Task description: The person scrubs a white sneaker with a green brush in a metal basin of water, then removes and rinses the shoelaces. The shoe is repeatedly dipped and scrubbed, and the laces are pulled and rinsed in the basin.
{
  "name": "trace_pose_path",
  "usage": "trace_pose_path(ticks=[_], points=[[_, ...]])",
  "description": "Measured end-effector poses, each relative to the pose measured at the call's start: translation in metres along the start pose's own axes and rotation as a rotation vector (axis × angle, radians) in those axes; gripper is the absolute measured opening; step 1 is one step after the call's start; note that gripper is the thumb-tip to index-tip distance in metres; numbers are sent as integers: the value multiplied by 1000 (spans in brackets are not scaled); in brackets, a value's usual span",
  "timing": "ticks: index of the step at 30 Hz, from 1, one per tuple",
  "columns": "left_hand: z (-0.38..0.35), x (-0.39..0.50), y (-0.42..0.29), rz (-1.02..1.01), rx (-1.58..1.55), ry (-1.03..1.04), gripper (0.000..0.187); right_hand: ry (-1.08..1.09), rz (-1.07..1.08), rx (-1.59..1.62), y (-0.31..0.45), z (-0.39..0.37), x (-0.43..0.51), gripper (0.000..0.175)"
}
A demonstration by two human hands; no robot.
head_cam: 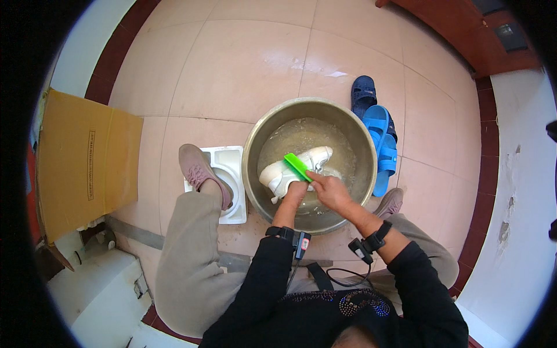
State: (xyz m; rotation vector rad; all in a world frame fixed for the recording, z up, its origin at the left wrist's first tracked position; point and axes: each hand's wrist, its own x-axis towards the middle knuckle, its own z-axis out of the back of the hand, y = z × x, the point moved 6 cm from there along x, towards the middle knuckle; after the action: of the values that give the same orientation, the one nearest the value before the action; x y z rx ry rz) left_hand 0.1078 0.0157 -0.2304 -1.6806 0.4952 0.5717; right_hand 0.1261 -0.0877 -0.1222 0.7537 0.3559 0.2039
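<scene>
A wide metal basin [257,130] of cloudy water [300,130] stands on the floor before me. Inside it, a white shoe [272,174] lies tilted, its toe pointing left. My left hand [297,189] is pushed into the shoe's opening and holds it; the fingers are hidden inside. With my right hand [333,193] I grip the end of a bright green brush [295,163], which lies across the upper side of the shoe. Its bristles cannot be seen from above.
Against the basin's left side is a white plastic base [237,211] with my foot over it. Light blue slippers [381,174] and dark blue slippers [363,93] lie right of the basin. A cardboard box [124,152] stands at the left, wooden furniture [457,30] at upper right.
</scene>
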Motion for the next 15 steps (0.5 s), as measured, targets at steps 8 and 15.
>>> trace_pose_path(ticks=[8,15], points=[[-4,3,-27,-14,-553,91,51,-90,-269,-139,-36,27,24,34],[12,-5,-50,21,-980,48,70,68,-36,-143,38,-2,19,33]])
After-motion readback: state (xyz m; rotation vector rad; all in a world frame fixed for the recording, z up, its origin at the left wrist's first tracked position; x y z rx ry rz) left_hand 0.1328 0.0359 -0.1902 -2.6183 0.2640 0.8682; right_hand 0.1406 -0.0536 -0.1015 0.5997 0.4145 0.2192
